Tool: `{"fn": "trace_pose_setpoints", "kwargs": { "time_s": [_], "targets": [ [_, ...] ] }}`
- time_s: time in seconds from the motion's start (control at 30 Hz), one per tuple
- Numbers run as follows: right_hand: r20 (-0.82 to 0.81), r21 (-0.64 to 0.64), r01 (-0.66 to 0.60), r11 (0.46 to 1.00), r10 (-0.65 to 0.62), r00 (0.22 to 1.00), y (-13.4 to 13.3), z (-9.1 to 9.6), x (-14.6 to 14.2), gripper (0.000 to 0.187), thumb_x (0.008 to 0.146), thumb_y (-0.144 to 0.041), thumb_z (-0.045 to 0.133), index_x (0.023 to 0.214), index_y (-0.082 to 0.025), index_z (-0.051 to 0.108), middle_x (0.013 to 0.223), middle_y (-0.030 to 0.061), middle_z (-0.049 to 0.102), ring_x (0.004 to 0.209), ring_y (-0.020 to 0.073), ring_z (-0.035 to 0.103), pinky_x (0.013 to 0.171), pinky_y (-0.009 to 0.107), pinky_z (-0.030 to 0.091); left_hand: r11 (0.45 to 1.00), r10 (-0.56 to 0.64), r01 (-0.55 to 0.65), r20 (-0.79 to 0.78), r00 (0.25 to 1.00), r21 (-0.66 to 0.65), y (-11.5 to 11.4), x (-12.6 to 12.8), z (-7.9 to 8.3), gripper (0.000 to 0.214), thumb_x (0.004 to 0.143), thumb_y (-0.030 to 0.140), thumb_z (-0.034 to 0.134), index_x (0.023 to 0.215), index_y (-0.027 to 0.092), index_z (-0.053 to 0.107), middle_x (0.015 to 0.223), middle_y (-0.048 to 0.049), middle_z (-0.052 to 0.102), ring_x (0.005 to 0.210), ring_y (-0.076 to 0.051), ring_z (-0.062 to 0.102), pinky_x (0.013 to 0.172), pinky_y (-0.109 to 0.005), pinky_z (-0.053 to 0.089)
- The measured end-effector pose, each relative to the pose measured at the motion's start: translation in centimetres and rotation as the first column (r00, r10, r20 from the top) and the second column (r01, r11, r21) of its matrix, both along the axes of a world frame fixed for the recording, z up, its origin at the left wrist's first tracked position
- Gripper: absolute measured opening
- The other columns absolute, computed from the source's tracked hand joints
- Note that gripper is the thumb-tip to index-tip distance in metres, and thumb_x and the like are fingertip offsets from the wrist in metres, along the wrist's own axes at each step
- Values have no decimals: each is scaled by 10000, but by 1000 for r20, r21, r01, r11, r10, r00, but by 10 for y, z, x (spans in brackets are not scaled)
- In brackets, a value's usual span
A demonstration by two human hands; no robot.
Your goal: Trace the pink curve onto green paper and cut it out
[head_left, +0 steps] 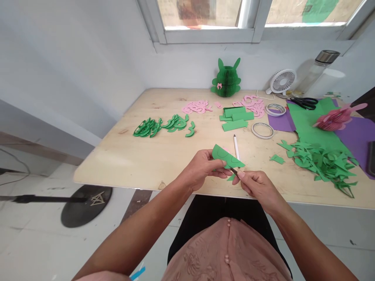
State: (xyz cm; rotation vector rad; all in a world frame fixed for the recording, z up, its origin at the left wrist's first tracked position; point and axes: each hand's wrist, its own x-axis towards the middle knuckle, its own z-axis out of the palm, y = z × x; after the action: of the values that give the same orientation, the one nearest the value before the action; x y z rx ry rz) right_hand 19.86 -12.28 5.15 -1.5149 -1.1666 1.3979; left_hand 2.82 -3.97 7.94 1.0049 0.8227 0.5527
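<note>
My left hand [202, 168] is closed on a piece of green paper [220, 155] with curved outlines drawn on it. My right hand [255, 182] grips a pair of small scissors [234, 171]; only their dark blades show, at the lower edge of the paper, while the handles are hidden in my fingers. Beneath my hands a scrap of green paper [231, 177] hangs or lies close to the table's front edge. A white pencil [236, 147] rests on the table just behind the held paper.
Wavy green cutouts [148, 127] lie left on the wooden table [117, 156], green offcuts [322, 160] right. Behind are pink cutouts [196, 106], green strips [236, 117], tape rolls [263, 130], black scissors [304, 103], a fan [283, 81] and a green paper figure [226, 81].
</note>
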Motion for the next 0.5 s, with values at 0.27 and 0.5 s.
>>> {"fn": "trace_pose_setpoints", "kwargs": {
  "time_s": [0.27,0.5],
  "targets": [
    [1,0,-1,1000,1,1000,0,0,0,514,814,-614,509,716,-129,649,470,-76,263,449,76,189,446,256,125,1000,-3,3,-8,1000,-2,0,0,2,103,713,170,641,773,93,672,694,-100,726,643,-164,693,638,-246,556],
    [-16,2,3,1000,-3,1000,-1,0,0,505,818,-607,513,712,-131,648,477,-76,260,452,74,186,448,255,120,1000,-11,11,-4,1000,0,1,0,4,76,714,142,622,757,97,665,682,-93,725,625,-156,690,626,-240,555]
  ]
}}
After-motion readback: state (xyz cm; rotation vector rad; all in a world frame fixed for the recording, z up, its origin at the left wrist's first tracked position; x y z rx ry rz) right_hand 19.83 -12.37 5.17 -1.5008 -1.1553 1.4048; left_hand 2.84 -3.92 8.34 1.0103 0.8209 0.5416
